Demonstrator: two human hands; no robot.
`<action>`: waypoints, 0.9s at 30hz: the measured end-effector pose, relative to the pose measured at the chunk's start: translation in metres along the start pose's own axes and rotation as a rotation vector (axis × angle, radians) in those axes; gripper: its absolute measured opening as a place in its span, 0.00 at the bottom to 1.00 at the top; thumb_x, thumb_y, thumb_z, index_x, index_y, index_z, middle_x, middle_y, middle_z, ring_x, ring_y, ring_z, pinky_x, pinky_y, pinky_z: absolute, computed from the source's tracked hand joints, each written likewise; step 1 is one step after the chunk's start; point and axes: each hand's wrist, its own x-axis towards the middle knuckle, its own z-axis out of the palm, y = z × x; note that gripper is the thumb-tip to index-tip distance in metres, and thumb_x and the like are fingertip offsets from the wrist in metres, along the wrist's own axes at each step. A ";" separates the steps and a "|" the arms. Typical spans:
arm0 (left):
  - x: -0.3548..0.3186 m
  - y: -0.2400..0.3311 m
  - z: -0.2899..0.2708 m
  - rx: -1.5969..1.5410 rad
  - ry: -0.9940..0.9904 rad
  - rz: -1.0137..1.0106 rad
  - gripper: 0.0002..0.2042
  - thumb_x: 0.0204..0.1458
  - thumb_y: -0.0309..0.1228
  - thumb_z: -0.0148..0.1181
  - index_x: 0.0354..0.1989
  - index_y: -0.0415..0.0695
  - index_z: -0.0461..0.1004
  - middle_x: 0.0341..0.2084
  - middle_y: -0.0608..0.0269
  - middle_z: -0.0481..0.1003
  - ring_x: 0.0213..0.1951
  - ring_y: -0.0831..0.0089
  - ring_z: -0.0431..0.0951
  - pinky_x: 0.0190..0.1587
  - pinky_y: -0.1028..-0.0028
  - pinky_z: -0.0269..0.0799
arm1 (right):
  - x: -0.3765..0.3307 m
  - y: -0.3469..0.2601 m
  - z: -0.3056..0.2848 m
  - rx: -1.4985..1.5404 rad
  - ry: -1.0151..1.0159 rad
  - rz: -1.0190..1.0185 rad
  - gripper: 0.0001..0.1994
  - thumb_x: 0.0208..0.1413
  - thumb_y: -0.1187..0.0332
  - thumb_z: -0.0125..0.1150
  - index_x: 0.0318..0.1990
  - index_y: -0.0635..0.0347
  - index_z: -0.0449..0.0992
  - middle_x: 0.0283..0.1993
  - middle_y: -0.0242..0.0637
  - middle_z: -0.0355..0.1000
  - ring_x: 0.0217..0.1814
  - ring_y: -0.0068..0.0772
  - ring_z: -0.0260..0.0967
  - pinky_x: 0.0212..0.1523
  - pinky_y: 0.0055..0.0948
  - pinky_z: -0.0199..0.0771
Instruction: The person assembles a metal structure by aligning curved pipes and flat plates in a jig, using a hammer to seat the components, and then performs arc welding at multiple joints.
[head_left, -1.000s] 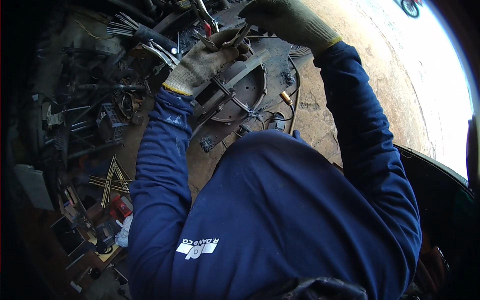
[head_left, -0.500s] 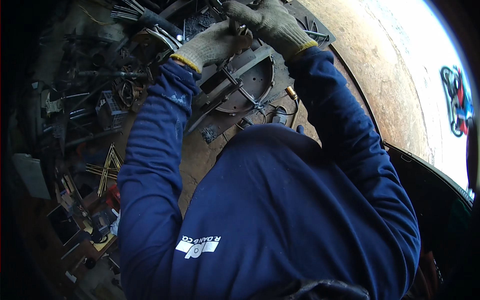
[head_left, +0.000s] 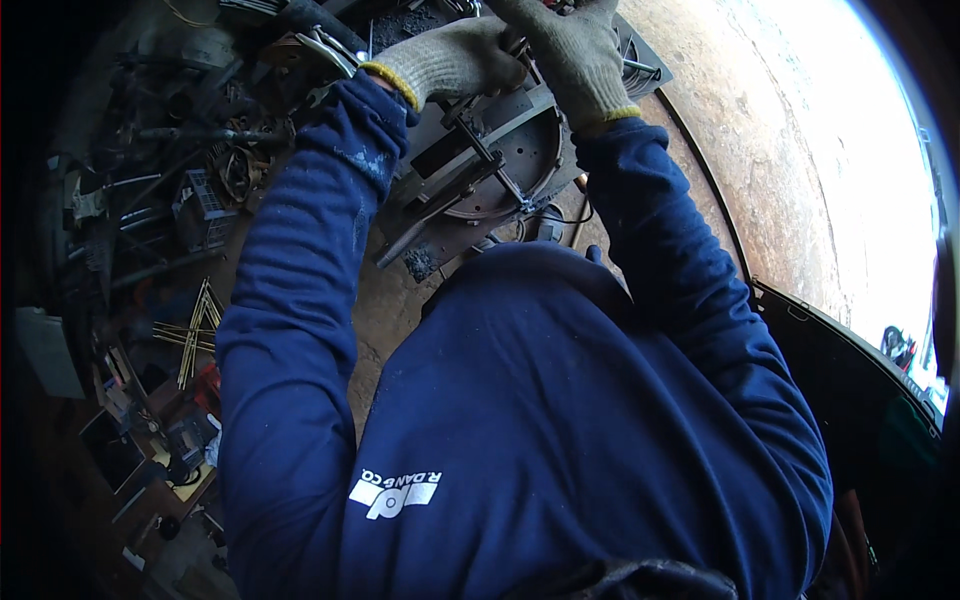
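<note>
Both my hands wear knitted grey work gloves with yellow cuffs. They are close together at the top of the view, over a dark metal machine base (head_left: 425, 235) with a clamp screw (head_left: 480, 145) and a curved slotted plate (head_left: 530, 165). My left hand (head_left: 450, 62) has its fingers curled round something small and dark that I cannot make out. Just right of it, my right hand (head_left: 575, 60) reaches over the far part of the machine. The upper edge cuts off its fingertips, so its grip is hidden.
A pliers-like metal tool (head_left: 330, 50) lies left of my left hand. Pipes and scrap, a grey plastic crate (head_left: 205, 212) and brass-coloured rods (head_left: 200, 330) fill the left. A metal rod (head_left: 640, 66) rests right of my right hand. Bare ground (head_left: 730, 130) lies beyond.
Both gloved hands have shifted slightly to the right and stay close together. The right hand has gone further past the upper edge. The motorcycle at the right now appears lower in view.
</note>
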 end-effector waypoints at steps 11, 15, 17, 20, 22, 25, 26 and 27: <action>0.001 -0.018 -0.001 0.184 -0.023 0.153 0.22 0.61 0.46 0.63 0.58 0.46 0.77 0.49 0.53 0.81 0.52 0.64 0.81 0.55 0.67 0.76 | -0.015 0.019 0.004 0.236 -0.044 -0.070 0.61 0.53 0.57 0.76 0.76 0.71 0.30 0.49 0.45 0.76 0.40 0.31 0.77 0.39 0.29 0.78; 0.006 -0.032 0.002 0.116 -0.030 0.317 0.21 0.63 0.46 0.62 0.59 0.46 0.76 0.51 0.53 0.80 0.54 0.63 0.80 0.57 0.66 0.76 | -0.015 0.028 0.006 0.311 -0.072 -0.113 0.61 0.52 0.58 0.77 0.77 0.68 0.29 0.52 0.46 0.74 0.41 0.32 0.76 0.39 0.28 0.78; 0.010 -0.037 0.002 0.159 -0.026 0.362 0.22 0.63 0.46 0.62 0.60 0.46 0.75 0.52 0.52 0.79 0.56 0.63 0.79 0.59 0.66 0.75 | -0.016 0.026 0.008 0.282 -0.041 -0.125 0.62 0.51 0.58 0.78 0.77 0.67 0.29 0.55 0.47 0.72 0.42 0.33 0.76 0.39 0.28 0.79; 0.011 -0.043 0.005 0.184 0.064 0.454 0.23 0.64 0.45 0.61 0.61 0.46 0.74 0.55 0.51 0.77 0.59 0.61 0.76 0.62 0.65 0.74 | -0.024 0.017 0.009 0.233 -0.010 -0.104 0.62 0.51 0.57 0.78 0.77 0.66 0.30 0.58 0.49 0.70 0.43 0.35 0.76 0.39 0.30 0.79; 0.012 -0.043 0.003 0.131 0.022 0.410 0.23 0.64 0.45 0.61 0.61 0.46 0.74 0.56 0.50 0.76 0.61 0.61 0.75 0.63 0.65 0.72 | -0.027 0.015 0.011 0.236 0.005 -0.098 0.62 0.51 0.55 0.78 0.78 0.66 0.30 0.59 0.50 0.69 0.44 0.35 0.76 0.40 0.32 0.79; 0.013 -0.042 -0.001 0.122 -0.003 0.418 0.23 0.63 0.45 0.62 0.61 0.45 0.74 0.55 0.50 0.77 0.61 0.61 0.75 0.62 0.65 0.73 | -0.028 0.016 0.014 0.287 0.014 -0.129 0.62 0.51 0.52 0.77 0.78 0.66 0.31 0.59 0.50 0.69 0.44 0.36 0.76 0.40 0.35 0.79; 0.012 -0.043 -0.002 0.128 -0.004 0.427 0.23 0.63 0.45 0.62 0.61 0.45 0.74 0.54 0.50 0.78 0.60 0.61 0.76 0.61 0.65 0.73 | -0.032 0.012 0.013 0.299 0.006 -0.143 0.62 0.51 0.52 0.76 0.78 0.66 0.31 0.59 0.51 0.69 0.44 0.37 0.76 0.40 0.35 0.79; 0.011 -0.045 -0.002 0.134 -0.016 0.403 0.23 0.63 0.45 0.62 0.60 0.44 0.75 0.53 0.50 0.78 0.58 0.62 0.77 0.60 0.65 0.74 | -0.037 0.009 0.013 0.311 -0.003 -0.158 0.62 0.51 0.51 0.76 0.78 0.66 0.31 0.59 0.51 0.69 0.44 0.37 0.75 0.40 0.36 0.78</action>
